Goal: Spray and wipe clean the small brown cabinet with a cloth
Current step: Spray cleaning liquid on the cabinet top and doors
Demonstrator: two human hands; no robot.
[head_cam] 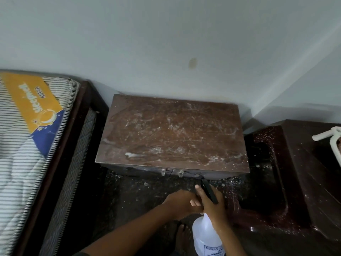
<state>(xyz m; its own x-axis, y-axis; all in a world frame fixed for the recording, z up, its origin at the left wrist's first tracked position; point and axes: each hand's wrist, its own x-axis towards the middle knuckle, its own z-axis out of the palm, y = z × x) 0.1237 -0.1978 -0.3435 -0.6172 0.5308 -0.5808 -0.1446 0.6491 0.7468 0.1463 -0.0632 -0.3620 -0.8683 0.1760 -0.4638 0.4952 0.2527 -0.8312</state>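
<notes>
1. The small brown cabinet (173, 133) stands in the centre of the frame against a pale grey wall (166, 34). Its flat rectangular top is matt wood veneer, smeared with whitish streaks and specks.
2. Two small clear handles (163, 172) sit side by side at the middle of the cabinet's front edge.
3. The right hand (212, 206), in the lower centre of the frame, grips the neck of a spray bottle (204, 235). Its fingers are wrapped round the neck below the black trigger head (208, 190), whose nozzle is just beside the cabinet's front edge.
4. The bottle's body is rounded translucent white plastic with a printed label at the bottom edge of the frame.
5. The left hand (180, 200) is just left of the right one, its fingers reaching to the bottle's neck; I cannot tell whether they grip it.
6. On the left of the frame lies a quilted striped mattress (22, 145) with a yellow and blue label, on a dark wooden bed frame (73, 137).
7. On the right stands glossy dark red-brown furniture (299, 163), speckled white.
8. The floor (132, 196) is dark and speckled.
</notes>
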